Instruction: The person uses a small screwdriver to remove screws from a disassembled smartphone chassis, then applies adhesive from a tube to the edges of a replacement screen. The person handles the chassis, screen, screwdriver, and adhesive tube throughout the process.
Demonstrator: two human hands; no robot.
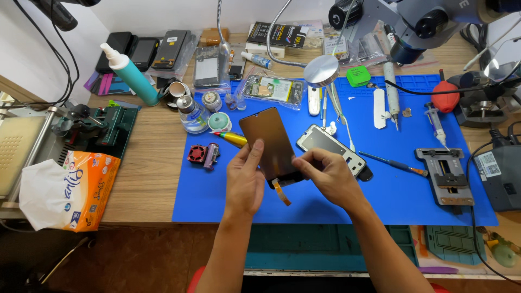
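**Screen panel out and in hand, frame waiting on the mat**

Status, judged from how things lie:
- Left hand [245,182] and right hand [327,174] both hold the dark screen panel [269,141] up off the blue mat [380,201], just over its near-middle.
- Left fingers wrap the panel's left edge, thumb on the face. Right thumb and fingers pinch its lower right corner. Both clamped on the panel.
- Orange flex cable [281,192] hangs free from the panel's bottom edge, joined to nothing.
- Phone frame [335,151] lies flat on the mat just right of the panel, no screen in it. So screen and body are apart; joining them looks not yet done.
- Circuit board [273,88] sits in a clear bag at the mat's far edge, outside the frame. Looks like more assembly is left.

Surface:
- Wooden bench, blue mat across most of it.
- On the mat: tweezers [337,106], a brush [393,164], a syringe [436,123], a metal holder jig [448,174], small jars, a yellow tube.
- Left of the mat: teal squeeze bottle [130,73], small green vise, tissue pack [68,190].
- Far edge: bagged phones and parts.

Room:
- Microscope head [412,24] on an arm over the far right, gooseneck lamp beside it, cables along the right side.
- White wall behind, dark floor under the bench.
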